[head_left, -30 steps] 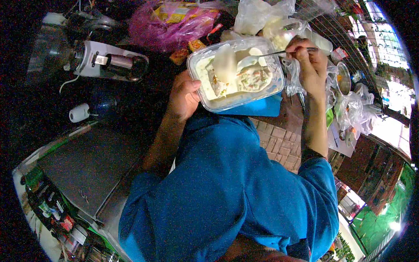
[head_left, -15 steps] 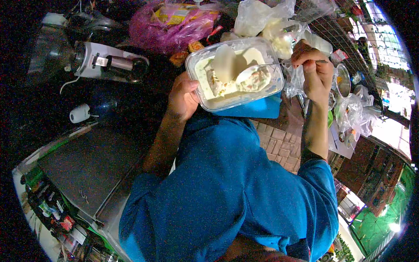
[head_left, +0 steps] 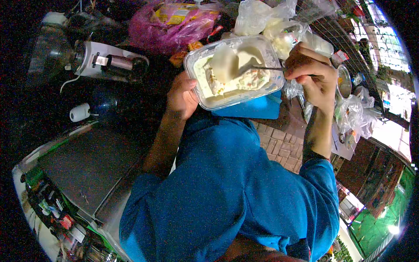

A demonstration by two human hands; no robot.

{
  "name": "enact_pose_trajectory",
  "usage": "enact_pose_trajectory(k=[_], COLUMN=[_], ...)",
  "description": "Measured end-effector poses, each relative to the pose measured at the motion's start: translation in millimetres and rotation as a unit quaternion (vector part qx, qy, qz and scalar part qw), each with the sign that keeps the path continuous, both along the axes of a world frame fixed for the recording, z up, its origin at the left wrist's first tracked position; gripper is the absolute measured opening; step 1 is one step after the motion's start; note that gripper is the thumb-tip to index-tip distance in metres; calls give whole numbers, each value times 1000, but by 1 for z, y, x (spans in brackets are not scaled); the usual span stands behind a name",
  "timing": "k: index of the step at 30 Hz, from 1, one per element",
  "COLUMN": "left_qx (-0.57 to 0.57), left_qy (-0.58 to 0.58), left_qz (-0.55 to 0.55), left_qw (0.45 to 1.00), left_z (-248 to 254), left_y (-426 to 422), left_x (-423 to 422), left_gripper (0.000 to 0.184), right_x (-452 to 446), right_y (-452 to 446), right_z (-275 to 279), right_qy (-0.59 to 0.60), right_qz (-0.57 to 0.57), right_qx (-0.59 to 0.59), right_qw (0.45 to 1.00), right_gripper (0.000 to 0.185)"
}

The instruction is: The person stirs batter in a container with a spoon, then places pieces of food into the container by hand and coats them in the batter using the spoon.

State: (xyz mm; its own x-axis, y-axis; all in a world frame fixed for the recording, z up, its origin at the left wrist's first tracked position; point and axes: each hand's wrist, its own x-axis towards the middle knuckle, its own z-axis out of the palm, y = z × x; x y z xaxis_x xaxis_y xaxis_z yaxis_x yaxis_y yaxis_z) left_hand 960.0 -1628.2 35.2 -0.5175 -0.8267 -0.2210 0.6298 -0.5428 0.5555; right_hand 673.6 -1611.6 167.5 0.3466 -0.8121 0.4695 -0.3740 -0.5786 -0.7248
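A clear plastic container (head_left: 279,81) holds a creamy white mixture (head_left: 214,94) with lumps and small coloured bits. My left hand (head_left: 182,96) is closed on the container's left side, thumb over the rim. In my right hand (head_left: 313,75), at the container's right, a metal spoon (head_left: 271,68) is gripped by its handle. The spoon's head reaches into the mixture near the middle, its bowl partly hard to make out. A blurred pale patch covers part of the mixture. Below the container shows a flat blue thing (head_left: 262,107).
Behind the container lie a pink plastic bag (head_left: 163,28) with a yellow packet and several clear bags (head_left: 257,17). A white-and-grey appliance (head_left: 111,63) stands at the left. Farther right are a round bowl (head_left: 344,81), more bags (head_left: 353,109) and a wire mesh (head_left: 336,35).
My right hand has turned and its grip on the spoon has shifted. The spoon's bowl has tilted and now looks darker. My left hand keeps the container nearly still.
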Motion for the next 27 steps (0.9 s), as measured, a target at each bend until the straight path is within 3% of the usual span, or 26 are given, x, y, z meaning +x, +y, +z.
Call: enact_pose_trajectory(k=[2, 5, 9, 12, 15, 17, 20, 24, 25, 27], left_qx=[0, 9, 14, 7, -10, 9, 5, -1, 166, 328], left_qy=[8, -5, -36, 24, -34, 18, 3, 7, 54, 100], left_qz=[-2, 2, 10, -1, 22, -7, -3, 8, 29, 49], left_qw=[1000, 1000, 999, 1000, 999, 1000, 1000, 1000, 984, 938], left_z=[4, 1, 0, 2, -2, 3, 3, 8, 24, 25], left_y=[1, 3, 4, 3, 4, 4, 4, 3, 0, 0], left_x=[-1, 0, 1, 1, 3, 1, 1, -1, -1, -1], left_gripper=[64, 63, 62, 62, 62, 61, 62, 61, 61, 61], right_x=[-7, -8, -13, -11, -11, -12, -12, -8, -6, -2], right_y=[1, 6, 1, 3, 1, 1, 3, 5, 5, 4], right_z=[1, 12, 15, 18, 12, 11, 10, 18, 19, 18], right_qy=[-5, 19, 0, 16, -24, 21, 13, 29, 18, 8], right_qz=[23, -14, 20, 5, -7, 5, 2, -12, -11, -10], right_qx=[39, 31, 17, -4, -10, -25, 0, -17, -17, -18], right_qw=[999, 999, 1000, 1000, 1000, 999, 1000, 999, 1000, 1000], right_gripper=[44, 45, 45, 45, 45, 43, 32, 31, 30, 30])
